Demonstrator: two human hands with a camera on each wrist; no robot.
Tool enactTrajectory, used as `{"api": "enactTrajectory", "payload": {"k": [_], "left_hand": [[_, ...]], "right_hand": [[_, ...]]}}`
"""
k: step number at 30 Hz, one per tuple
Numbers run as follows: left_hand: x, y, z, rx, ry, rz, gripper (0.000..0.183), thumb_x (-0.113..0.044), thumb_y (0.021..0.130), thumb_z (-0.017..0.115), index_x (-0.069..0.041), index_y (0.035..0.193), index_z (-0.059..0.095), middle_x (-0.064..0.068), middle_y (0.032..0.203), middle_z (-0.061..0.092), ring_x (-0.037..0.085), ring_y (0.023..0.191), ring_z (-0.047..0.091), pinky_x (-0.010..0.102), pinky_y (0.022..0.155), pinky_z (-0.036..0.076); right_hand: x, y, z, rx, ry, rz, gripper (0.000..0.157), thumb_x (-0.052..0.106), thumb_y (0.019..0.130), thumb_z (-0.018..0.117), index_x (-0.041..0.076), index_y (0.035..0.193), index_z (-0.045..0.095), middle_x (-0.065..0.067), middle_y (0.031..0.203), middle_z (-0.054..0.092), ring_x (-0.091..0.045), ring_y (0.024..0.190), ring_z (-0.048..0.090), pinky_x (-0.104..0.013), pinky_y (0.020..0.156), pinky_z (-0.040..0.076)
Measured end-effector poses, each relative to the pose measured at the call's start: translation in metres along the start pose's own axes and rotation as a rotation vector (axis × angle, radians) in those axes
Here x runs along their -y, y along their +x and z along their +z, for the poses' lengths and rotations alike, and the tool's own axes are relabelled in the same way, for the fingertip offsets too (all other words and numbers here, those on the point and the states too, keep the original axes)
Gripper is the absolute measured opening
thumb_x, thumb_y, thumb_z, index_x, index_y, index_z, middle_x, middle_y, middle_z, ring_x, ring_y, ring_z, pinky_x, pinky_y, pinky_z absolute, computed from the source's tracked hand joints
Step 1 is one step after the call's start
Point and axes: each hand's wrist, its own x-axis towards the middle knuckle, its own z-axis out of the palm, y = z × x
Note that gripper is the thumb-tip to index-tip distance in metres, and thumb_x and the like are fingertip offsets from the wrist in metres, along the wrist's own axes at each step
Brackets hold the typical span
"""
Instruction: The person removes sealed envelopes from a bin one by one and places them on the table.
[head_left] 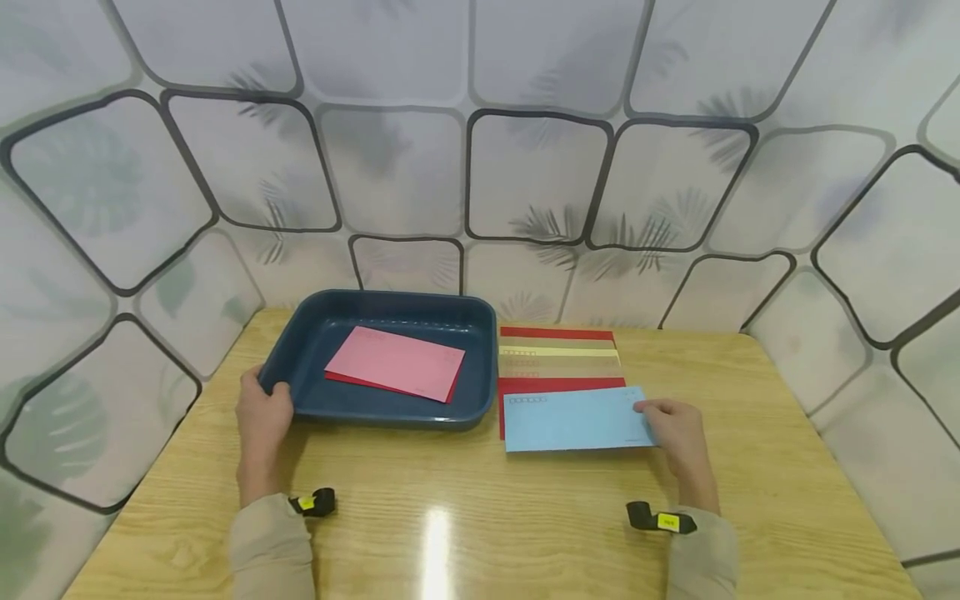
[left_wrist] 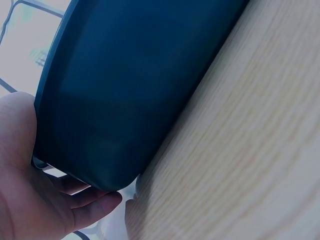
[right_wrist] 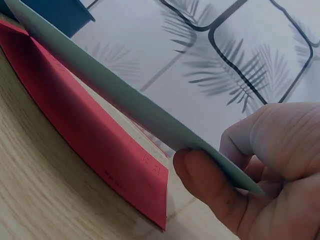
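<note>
A dark blue tray (head_left: 390,414) stands on the left of the table, with a pink envelope (head_left: 397,362) lying over a red envelope (head_left: 360,382) inside it. My left hand (head_left: 264,417) grips the tray's left end, thumb at the rim and fingers behind the wall in the left wrist view. On the right, my right hand (head_left: 678,433) pinches a light blue envelope (head_left: 573,421) by its right edge. That envelope is raised at a slant above a red envelope (right_wrist: 95,125), as the right wrist view shows.
Right of the tray, red, tan and yellow envelopes (head_left: 558,364) lie overlapped in a fanned pile. The wooden table (head_left: 525,517) meets a patterned cloth wall (head_left: 405,192) at the back and sides. A wrist strap with a black mount sits on each forearm.
</note>
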Motion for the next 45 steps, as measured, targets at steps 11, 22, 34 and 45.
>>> {"api": "enactTrajectory", "payload": {"k": [11,22,34,45], "left_hand": [[0.002,0.001,0.000,0.007,-0.006,-0.012,0.059,-0.015,0.097,0.037,0.004,0.152,0.025,0.034,0.151,0.034,0.048,0.139,0.033,0.058,0.114,0.026],[0.002,0.003,0.000,0.012,-0.004,-0.014,0.059,-0.015,0.097,0.037,0.004,0.152,0.025,0.034,0.151,0.034,0.049,0.139,0.033,0.058,0.114,0.026],[0.001,0.002,0.000,0.021,-0.005,-0.021,0.060,-0.016,0.098,0.036,0.003,0.153,0.024,0.033,0.152,0.033,0.048,0.140,0.033,0.058,0.114,0.026],[0.000,0.002,-0.001,0.029,-0.002,-0.024,0.060,-0.016,0.098,0.035,0.004,0.153,0.023,0.032,0.153,0.031,0.048,0.140,0.032,0.059,0.114,0.025]], "right_hand": [[0.001,-0.001,0.004,0.038,-0.055,-0.034,0.040,0.013,0.098,0.042,-0.012,0.122,0.063,-0.033,0.139,0.048,-0.043,0.128,0.043,-0.057,0.108,0.036],[0.000,0.001,0.008,0.087,-0.215,-0.098,0.038,0.009,0.094,0.046,-0.009,0.125,0.060,-0.033,0.141,0.045,-0.046,0.129,0.041,-0.060,0.106,0.037],[0.003,-0.001,0.014,0.116,-0.424,-0.081,0.037,0.010,0.092,0.053,-0.007,0.124,0.055,-0.031,0.131,0.052,-0.039,0.106,0.049,-0.053,0.089,0.046],[0.007,-0.004,0.018,0.111,-0.466,-0.108,0.039,0.009,0.091,0.057,-0.008,0.125,0.054,-0.033,0.133,0.050,-0.041,0.110,0.049,-0.059,0.096,0.043]]}}
